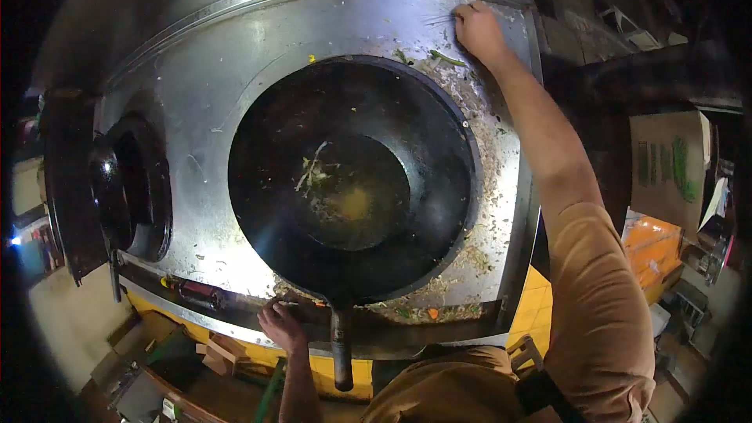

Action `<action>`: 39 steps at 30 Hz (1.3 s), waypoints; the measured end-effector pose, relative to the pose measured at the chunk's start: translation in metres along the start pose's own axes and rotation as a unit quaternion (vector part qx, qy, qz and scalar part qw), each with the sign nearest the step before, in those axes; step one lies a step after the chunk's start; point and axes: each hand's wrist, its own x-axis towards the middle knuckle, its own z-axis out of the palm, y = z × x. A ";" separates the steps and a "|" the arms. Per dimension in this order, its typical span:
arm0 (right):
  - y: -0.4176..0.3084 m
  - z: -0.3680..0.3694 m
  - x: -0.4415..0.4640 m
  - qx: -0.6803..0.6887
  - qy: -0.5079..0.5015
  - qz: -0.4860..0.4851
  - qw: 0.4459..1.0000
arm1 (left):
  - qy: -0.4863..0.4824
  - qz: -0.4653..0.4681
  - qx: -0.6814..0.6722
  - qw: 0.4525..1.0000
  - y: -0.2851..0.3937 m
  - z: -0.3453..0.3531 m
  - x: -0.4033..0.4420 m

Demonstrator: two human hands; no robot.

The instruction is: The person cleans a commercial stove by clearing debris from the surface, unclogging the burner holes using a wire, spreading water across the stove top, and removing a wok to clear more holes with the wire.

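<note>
A large black wok sits on the steel cooktop, with a little yellowish liquid and some pale vegetable scraps at its bottom. My right hand reaches to the far right corner of the cooktop, its fingers curled down against the metal; whatever they hold, if anything, is hidden. At the front edge, left of the wok handle, my left hand has its fingers bent in close together by some food scraps. I cannot make out what is between them. A green vegetable piece lies between the wok and my right hand.
Food scraps litter the cooktop right of the wok and along its front. A second dark pan stands at the left. A dark bottle lies in the front trough. A cardboard box stands off to the right.
</note>
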 end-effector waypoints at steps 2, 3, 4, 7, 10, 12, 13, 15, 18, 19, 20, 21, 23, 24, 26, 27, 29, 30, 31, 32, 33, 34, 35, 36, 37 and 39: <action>0.001 0.004 -0.007 0.006 0.021 0.005 1.000 | -0.005 -0.007 -0.003 1.000 0.003 -0.002 0.001; 0.000 0.005 -0.010 0.012 0.042 0.013 0.999 | -0.011 -0.012 -0.005 1.000 0.003 -0.003 0.001; 0.000 0.008 -0.008 0.013 0.042 0.012 0.999 | -0.011 -0.013 -0.005 1.000 0.004 -0.002 0.001; 0.001 0.008 -0.006 0.010 0.065 0.092 0.994 | 0.009 -0.008 0.034 0.999 0.005 -0.002 -0.001; -0.011 0.002 0.003 -0.044 0.031 0.213 0.976 | -0.015 0.012 0.004 1.000 0.003 -0.004 0.001; -0.014 0.005 0.004 -0.028 0.029 0.234 0.971 | -0.015 0.005 -0.015 1.000 0.000 -0.002 0.001; -0.011 0.003 0.010 -0.027 0.030 0.233 0.972 | -0.013 0.004 -0.015 1.000 -0.002 -0.001 0.001; 0.002 -0.006 0.015 -0.016 -0.033 0.276 0.961 | -0.018 0.003 -0.001 1.000 -0.001 -0.002 -0.001; -0.004 -0.012 0.012 -0.002 -0.041 0.269 0.962 | -0.014 -0.008 0.035 0.999 -0.005 0.002 -0.001; -0.003 -0.010 0.013 -0.002 -0.040 0.268 0.962 | -0.013 -0.009 0.035 0.999 -0.009 0.005 -0.001; -0.001 -0.006 0.014 0.009 -0.022 0.282 0.959 | -0.002 -0.005 0.038 0.999 -0.011 0.007 -0.001; 0.001 -0.002 0.013 0.018 -0.006 0.296 0.955 | 0.007 0.000 0.043 0.999 -0.013 0.008 -0.001; 0.002 0.000 0.017 0.002 -0.027 0.313 0.949 | 0.001 0.013 0.031 0.999 -0.008 0.004 -0.001; -0.001 -0.001 0.019 -0.015 -0.048 0.328 0.943 | -0.004 0.026 0.017 1.000 -0.002 0.001 0.000; -0.009 0.002 0.019 -0.025 -0.041 0.305 0.951 | -0.010 0.017 0.020 1.000 0.003 -0.002 0.000; -0.013 0.004 0.019 -0.032 -0.038 0.280 0.959 | -0.015 0.005 0.027 1.000 0.003 -0.003 0.001; -0.008 0.006 0.018 0.015 -0.008 0.314 0.949 | -0.010 0.010 0.026 1.000 0.001 -0.002 0.001; 0.000 0.006 0.020 0.036 -0.025 0.353 0.934 | -0.007 0.015 0.024 1.000 0.000 -0.001 0.001; 0.005 0.006 0.021 0.057 -0.042 0.390 0.918 | -0.008 0.016 0.024 1.000 -0.001 -0.001 0.001; 0.003 0.005 0.021 0.057 -0.041 0.389 0.919 | -0.005 0.014 0.022 1.000 -0.001 0.000 0.001; -0.002 0.007 0.018 0.022 -0.023 0.338 0.941 | -0.002 0.012 0.022 1.000 0.000 0.000 0.001; -0.005 0.008 0.016 -0.013 -0.006 0.285 0.958 | -0.001 0.011 0.022 1.000 0.000 0.001 0.001; -0.006 0.008 0.017 -0.012 -0.006 0.285 0.958 | -0.003 0.008 0.025 1.000 0.003 -0.001 0.001; -0.005 0.006 0.016 0.039 0.008 0.287 0.957 | -0.005 0.006 0.029 1.000 0.004 -0.002 0.000; -0.004 0.004 0.012 0.089 0.021 0.291 0.952 | -0.007 0.008 0.032 0.999 0.002 -0.002 0.000; 0.000 0.002 0.005 0.087 0.004 0.294 0.952 | -0.012 0.010 0.013 1.000 0.001 -0.001 0.001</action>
